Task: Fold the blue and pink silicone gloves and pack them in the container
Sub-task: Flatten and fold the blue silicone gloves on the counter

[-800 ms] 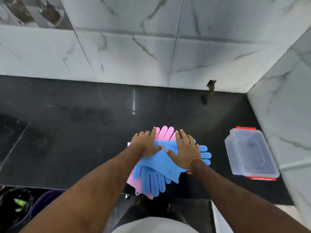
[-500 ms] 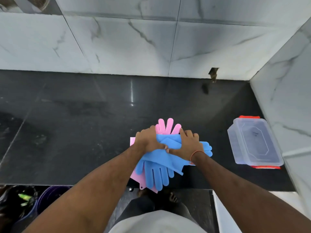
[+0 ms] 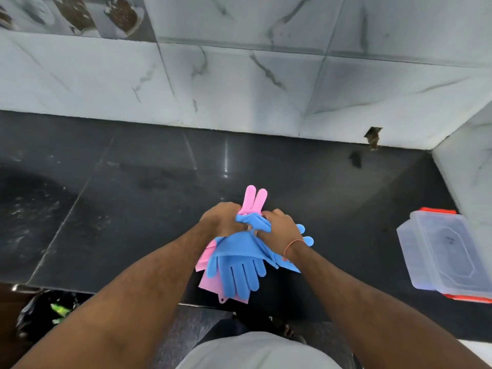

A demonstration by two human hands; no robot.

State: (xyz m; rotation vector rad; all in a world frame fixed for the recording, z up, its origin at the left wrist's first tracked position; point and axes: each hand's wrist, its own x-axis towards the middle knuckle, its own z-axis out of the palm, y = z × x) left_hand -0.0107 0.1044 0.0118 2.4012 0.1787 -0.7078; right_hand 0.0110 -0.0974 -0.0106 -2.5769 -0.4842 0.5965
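Marble-veined wall tiles [image 3: 239,83] rise behind a polished black stone surface [image 3: 127,209] where a person bunches a stack of silicone gloves near its front edge. Left hand [image 3: 222,221] and right hand [image 3: 281,227] meet over the pile, each grip clenched on the gathered material, fingers curled around the folds. Blue gloves [image 3: 239,262] lie on top, one set of fingers hanging toward the person, another poking out to the right past the wrist. Pink gloves [image 3: 253,199] sit beneath, two fingers standing up beyond the knuckles and a cuff showing at the lower left. Well apart to the right, against the side wall, rests a clear plastic container [image 3: 447,251] with red-orange clips. An orange thread bracelet [image 3: 291,247] circles the right wrist.
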